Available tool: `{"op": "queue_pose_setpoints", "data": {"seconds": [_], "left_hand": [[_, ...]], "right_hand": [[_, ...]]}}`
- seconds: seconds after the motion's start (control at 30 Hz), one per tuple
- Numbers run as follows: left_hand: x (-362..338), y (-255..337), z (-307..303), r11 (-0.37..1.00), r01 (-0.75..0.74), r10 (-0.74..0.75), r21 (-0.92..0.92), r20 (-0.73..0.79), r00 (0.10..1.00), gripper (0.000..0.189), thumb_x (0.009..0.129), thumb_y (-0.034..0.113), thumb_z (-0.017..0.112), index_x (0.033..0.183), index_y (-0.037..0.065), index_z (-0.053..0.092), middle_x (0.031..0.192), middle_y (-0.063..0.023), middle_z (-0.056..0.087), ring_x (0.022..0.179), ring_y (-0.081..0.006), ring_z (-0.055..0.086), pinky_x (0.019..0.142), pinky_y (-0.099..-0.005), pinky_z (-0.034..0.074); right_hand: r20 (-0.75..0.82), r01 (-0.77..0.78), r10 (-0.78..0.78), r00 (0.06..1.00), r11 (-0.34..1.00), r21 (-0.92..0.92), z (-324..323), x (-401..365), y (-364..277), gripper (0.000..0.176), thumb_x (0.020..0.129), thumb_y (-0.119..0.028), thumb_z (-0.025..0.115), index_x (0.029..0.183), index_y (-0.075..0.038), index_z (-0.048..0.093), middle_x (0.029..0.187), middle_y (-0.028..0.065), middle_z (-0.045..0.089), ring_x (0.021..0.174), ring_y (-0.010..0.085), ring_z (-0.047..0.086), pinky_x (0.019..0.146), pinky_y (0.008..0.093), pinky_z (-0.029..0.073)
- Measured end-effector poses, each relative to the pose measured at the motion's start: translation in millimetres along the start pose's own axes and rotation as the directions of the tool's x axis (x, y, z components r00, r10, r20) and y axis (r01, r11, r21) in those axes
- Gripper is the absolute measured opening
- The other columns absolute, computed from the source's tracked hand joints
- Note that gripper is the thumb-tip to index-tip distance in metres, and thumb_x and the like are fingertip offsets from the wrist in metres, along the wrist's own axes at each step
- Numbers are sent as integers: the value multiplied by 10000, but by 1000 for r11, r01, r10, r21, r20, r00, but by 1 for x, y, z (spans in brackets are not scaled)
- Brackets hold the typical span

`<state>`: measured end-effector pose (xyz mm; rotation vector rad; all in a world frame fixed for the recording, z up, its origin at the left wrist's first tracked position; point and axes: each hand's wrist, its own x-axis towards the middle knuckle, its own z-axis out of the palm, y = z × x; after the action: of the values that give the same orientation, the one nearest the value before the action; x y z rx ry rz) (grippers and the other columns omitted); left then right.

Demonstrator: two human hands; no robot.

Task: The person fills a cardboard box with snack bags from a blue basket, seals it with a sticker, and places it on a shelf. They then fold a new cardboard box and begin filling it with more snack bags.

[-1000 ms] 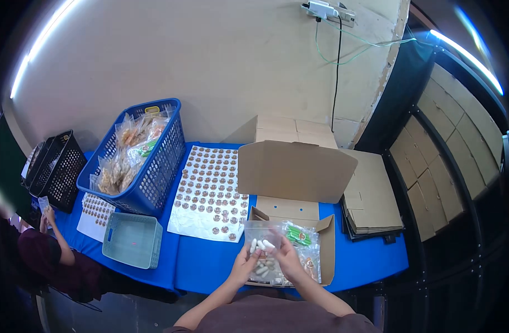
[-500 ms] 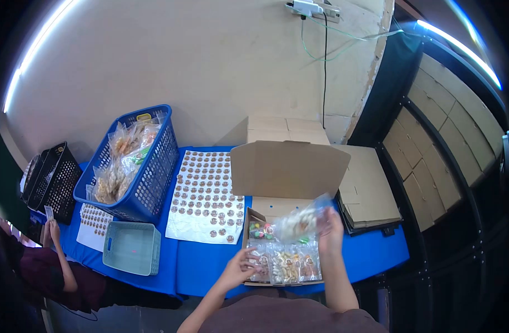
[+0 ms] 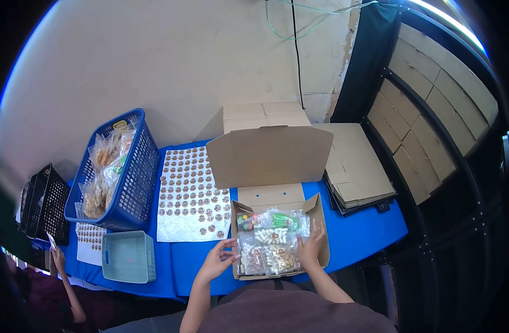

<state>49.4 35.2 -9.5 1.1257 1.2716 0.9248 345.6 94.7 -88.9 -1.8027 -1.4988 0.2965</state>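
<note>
An open cardboard box (image 3: 324,250) stands in front of me, its lid (image 3: 270,158) raised at the back. Clear packets fill it. One packet (image 3: 271,237) of white pieces lies across the middle, over others. Behind it is a packet (image 3: 284,221) with green pieces; in front are a packet (image 3: 252,261) of brownish pieces and a packet (image 3: 282,260) of pale ones. My left hand (image 3: 216,260) is open, fingertips at the box's left wall. Inside the right side, my right hand (image 3: 311,247) is open, thumb and fingers apart, beside the packets.
Left of the box lies a sticker sheet (image 3: 179,225). Farther left stand a blue basket (image 3: 135,194) of filled packets, a pale green tray (image 3: 149,261) and a black basket (image 3: 54,205). Flat cardboard (image 3: 357,161) is stacked at right. A co-worker's hand (image 3: 57,258) shows far left.
The packet of white pieces, earlier lifted in my right hand, now lies in the box, released. My left hand has moved from over the front packets to the left wall. The view has shifted.
</note>
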Motion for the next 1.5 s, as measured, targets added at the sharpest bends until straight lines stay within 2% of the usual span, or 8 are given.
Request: {"op": "queue_pose_setpoints", "data": {"seconds": [0.1, 0.4, 0.47, 0.6, 0.77, 1.07, 1.33, 1.5], "left_hand": [[0, -8, -7, 997, 82, -82, 7, -1, 997, 472, 844, 72, 660, 1283, 51, 487, 1194, -97, 567, 987, -180, 589, 815, -307, 476], [37, -29, -40, 998, 60, -58, 1, -216, 975, 314, 943, 83, 482, 1251, 27, 511, 1187, -90, 590, 951, -156, 589, 827, -283, 451], [74, -67, -52, 995, -13, 43, 97, -306, 951, 318, 931, 104, 522, 1243, 43, 519, 1131, -81, 603, 945, -158, 588, 744, -292, 490], [142, -95, -40, 995, 95, -76, 27, -411, 908, 430, 899, 211, 615, 1277, 69, 469, 1213, -105, 541, 957, -176, 587, 633, -305, 518], [190, -103, -31, 989, -118, 137, 90, -260, 956, 589, 888, 297, 628, 1387, 80, 400, 1330, -174, 453, 1160, -280, 500, 962, -367, 415], [217, -117, -13, 995, -24, 50, 102, -268, 962, 313, 880, 65, 518, 1187, 105, 566, 1172, -119, 576, 1098, -220, 535, 933, -331, 415], [208, -100, 3, 973, 124, -25, 194, -446, 895, 337, 929, 275, 515, 1173, 47, 559, 1049, -159, 635, 1007, -269, 593, 884, -339, 436], [211, -113, 7, 983, 90, -23, 158, -385, 923, 405, 914, 340, 522, 1191, 46, 548, 1124, -172, 625, 1071, -304, 585, 898, -360, 436]], "right_hand": [[28, 59, -59, 998, 998, -10, -14, 4, 4, 633, 854, -73, 599, 1406, -75, 289, 1421, 279, 122, 1307, 456, 232, 1057, 510, 269], [-377, 77, -136, 916, 983, -169, -32, 108, 45, 478, 884, -40, 516, 1344, -46, 390, 1345, 227, 322, 1186, 367, 420, 967, 445, 381], [149, -266, 243, 958, 950, 162, -15, 136, 87, 464, 872, -22, 497, 1328, -72, 424, 1209, 168, 486, 1014, 260, 542, 834, 376, 449], [594, -510, 127, 794, 670, 539, 18, 159, 81, 577, 763, 31, 467, 1327, -88, 457, 1105, 85, 599, 916, 159, 560, 763, 281, 447], [656, -455, 16, 755, 733, 505, 28, 173, 91, 523, 737, 24, 447, 1238, -81, 559, 1156, 48, 571, 987, 156, 545, 810, 251, 438], [595, -353, 5, 804, 809, 470, 39, 175, 103, 364, 752, -139, 706, 1059, -86, 518, 1072, 49, 566, 1053, 188, 522, 933, 343, 396], [650, -436, 77, 756, 800, 412, 67, 196, 77, 262, 764, -262, 753, 808, -85, 565, 1162, 117, 580, 1158, 212, 477, 990, 350, 343], [568, -450, 177, 803, 806, 384, 81, 180, 75, 435, 839, -455, 599, 1101, -109, 637, 1294, 138, 495, 1218, 258, 447, 1052, 392, 302]]}}
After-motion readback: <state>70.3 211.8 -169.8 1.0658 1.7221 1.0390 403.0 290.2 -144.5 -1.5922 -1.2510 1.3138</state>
